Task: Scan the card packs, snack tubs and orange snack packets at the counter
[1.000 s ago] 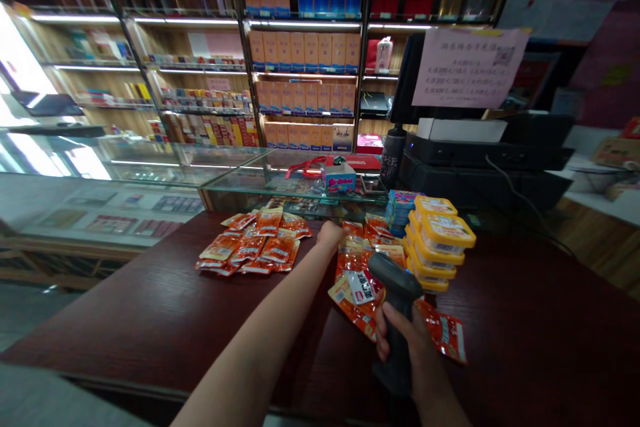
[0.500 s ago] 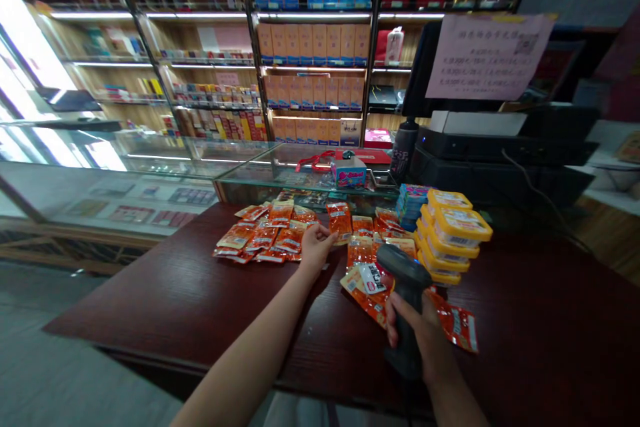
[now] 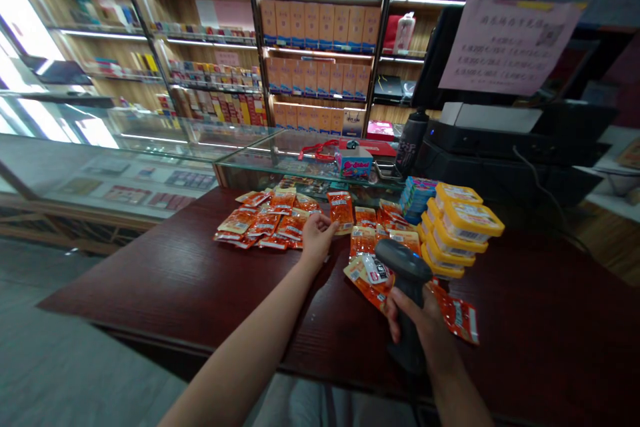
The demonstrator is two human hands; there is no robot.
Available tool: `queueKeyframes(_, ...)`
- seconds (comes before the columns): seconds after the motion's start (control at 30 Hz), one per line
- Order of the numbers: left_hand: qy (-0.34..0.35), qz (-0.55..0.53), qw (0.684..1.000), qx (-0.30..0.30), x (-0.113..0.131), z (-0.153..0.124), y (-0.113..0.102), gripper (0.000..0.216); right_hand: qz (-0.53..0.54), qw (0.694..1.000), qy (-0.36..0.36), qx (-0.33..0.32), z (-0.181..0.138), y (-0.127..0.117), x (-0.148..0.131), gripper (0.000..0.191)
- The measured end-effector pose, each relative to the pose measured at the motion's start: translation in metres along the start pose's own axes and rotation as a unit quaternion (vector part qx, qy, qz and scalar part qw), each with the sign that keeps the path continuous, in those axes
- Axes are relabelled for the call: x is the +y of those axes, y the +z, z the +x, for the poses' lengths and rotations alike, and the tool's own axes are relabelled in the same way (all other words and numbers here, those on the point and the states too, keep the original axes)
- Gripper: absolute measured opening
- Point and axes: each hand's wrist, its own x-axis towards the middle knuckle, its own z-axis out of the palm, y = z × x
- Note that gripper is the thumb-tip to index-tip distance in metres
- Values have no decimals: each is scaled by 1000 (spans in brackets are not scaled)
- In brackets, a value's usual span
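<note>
My left hand [image 3: 318, 237] is closed, thumb and fingers together at the lower edge of an orange snack packet [image 3: 341, 207]. Left of it lies a loose heap of similar orange packets [image 3: 265, 221]. A dark handheld barcode scanner [image 3: 406, 267] is in my right hand [image 3: 420, 320], its fingers wrapped around the handle and its head tilted toward the far left. More orange packets [image 3: 363, 240] lie beyond the scanner. One packet with a white label [image 3: 375, 270] is just left of it, and another packet [image 3: 459, 313] lies to its right, partly behind my hand.
Yellow-lidded tubs [image 3: 457, 227] are stacked on the dark wooden table [image 3: 200, 287], beside blue packages [image 3: 417, 199]. Behind stand a glass counter [image 3: 250, 160] with a small colourful box [image 3: 354, 163], a black bottle [image 3: 411, 143], and a monitor bearing a paper sign [image 3: 510, 47].
The camera view has tilted down slightly, so the shelves sit higher in the picture. Both hands, the packet and the scanner keep nearly the same places over the table.
</note>
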Motion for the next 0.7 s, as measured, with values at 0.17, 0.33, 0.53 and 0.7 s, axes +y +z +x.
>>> queueKeyframes(0.17, 25, 80, 996, 28, 0, 1, -1, 19, 2, 1000, -2, 4, 0, -1, 1, 36)
queueKeyframes(0.33, -7, -12, 1000, -8, -3, 1, 0, 25, 6, 1000, -1, 7, 0, -4, 5, 36)
queueKeyframes(0.53, -13, -45, 999, -2, -8, 2, -1, 23, 14, 1000, 3, 19, 3, -5, 12, 39)
queueKeyframes(0.7, -16, -54, 998, 41, -8, 4, -2, 18, 27, 999, 7, 16, 5, -6, 16, 42)
